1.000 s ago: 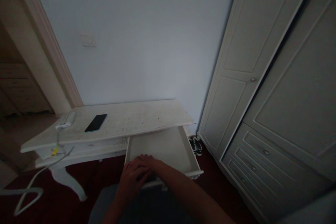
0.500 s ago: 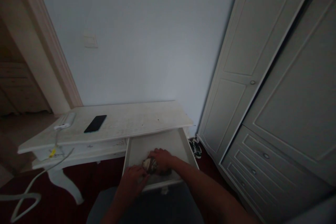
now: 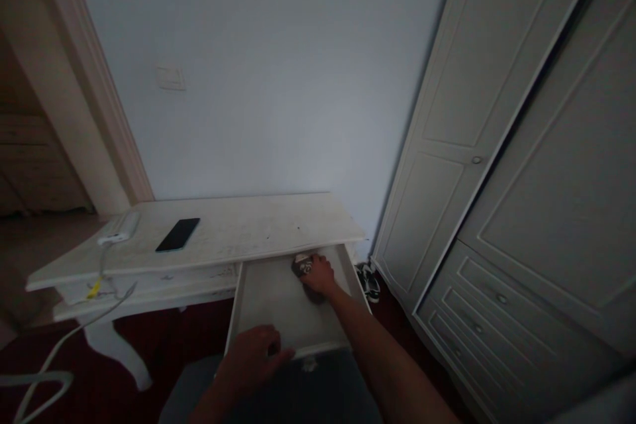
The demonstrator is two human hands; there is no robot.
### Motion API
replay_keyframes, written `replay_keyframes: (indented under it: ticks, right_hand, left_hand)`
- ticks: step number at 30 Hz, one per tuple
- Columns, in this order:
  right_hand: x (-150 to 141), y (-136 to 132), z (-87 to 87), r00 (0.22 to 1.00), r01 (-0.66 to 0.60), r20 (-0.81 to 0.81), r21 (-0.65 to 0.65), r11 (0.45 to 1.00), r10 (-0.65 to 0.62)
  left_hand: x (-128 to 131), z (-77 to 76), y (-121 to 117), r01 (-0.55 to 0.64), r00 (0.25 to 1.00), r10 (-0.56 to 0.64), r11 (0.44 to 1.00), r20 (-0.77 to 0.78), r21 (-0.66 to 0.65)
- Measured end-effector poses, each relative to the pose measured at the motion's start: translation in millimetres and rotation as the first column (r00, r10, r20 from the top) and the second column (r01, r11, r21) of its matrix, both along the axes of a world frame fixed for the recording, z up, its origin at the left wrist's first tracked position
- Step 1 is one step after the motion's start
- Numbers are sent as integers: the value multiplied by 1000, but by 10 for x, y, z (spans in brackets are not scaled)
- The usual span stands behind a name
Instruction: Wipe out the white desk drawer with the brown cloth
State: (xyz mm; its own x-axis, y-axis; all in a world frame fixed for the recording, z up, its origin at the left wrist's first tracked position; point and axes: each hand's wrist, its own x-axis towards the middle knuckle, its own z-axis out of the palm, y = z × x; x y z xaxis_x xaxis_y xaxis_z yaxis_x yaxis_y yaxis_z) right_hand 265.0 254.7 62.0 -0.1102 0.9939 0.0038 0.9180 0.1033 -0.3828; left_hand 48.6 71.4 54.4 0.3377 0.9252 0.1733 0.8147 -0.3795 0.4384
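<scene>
We've got the R hand (image 3: 320, 276) down in the pulled-out drawer (image 3: 263, 301), fingers bent over a brown patterned bundle (image 3: 302, 265) w/ pale markings; looks like a hold from above, tho the fingertip undersides are hidden, so we can't tell how firm. For a good job here, we'd keep the palm low & the grip light, b/c the bundle looks soft and prob. squashes or unrolls if pinched at one end only. We'd also want the wrist clear of the drawer's R wall, and the knuckles clear of the tabletop (image 3: 278, 215) edge just beyond. A slow release, fingers lifting together, should leave the roll neat.

Pos. check: bundle's in the back half of the drawer, nearer the R side. Its pale-marked end pokes out to the L of our R hand, a darker part shows below the hand, and the middle's covered by our fingers.

Our L hand (image 3: 256, 356) is well apart from it, over the drawer's front L corner: fingers loosely curled, thumb sticking out to the R, nothing seen in it. Can't tell if it touches the front edge. The phone (image 3: 177, 235) lies on the tabletop, off to the L.
</scene>
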Motion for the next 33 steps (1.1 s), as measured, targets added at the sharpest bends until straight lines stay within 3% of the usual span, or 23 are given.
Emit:
replay_keyframes:
  ticks: [4, 9, 15, 19, 25, 28, 30, 33]
  right_hand:
    - [-461, 37, -12, 998, -67, -13, 15, 998, 67]
    - [-933, -67, -35, 963, -270, -9, 18, 963, 270]
    - [-1158, -272, -79, 814, -580, -2, -34, 814, 580]
    - [-1079, -394, -113, 686, -723, -11, -119, 680, 727]
    - [-834, -579, -130, 576, -791, -94, -315, 524, 812]
    - [-519, -546, 3, 720, -646, -164, -515, 563, 675]
    - [-230, -498, 136, 810, -533, -191, -632, 562, 554]
    - [176, -484, 337, 830, -512, -215, -660, 550, 515]
  left_hand:
    - [3, 90, -15, 18, 999, -19, 999, -36, -52]
    - [3, 118, -28, 41, 997, -43, 999, -61, -32]
    - [-20, 31, -21, 50, 997, -46, 998, -68, 49]
    - [-18, -12, -43, 96, 994, -82, 961, -67, 259]
    - [-132, -145, -94, 165, 984, -84, 770, -158, 616]
    - [-360, -309, -142, 111, 987, -7, 756, -161, 646]
    - [-548, -447, -189, -33, 989, 115, 783, -92, 621]
    - [-735, -638, -257, -317, 945, 316, 813, 88, 488]
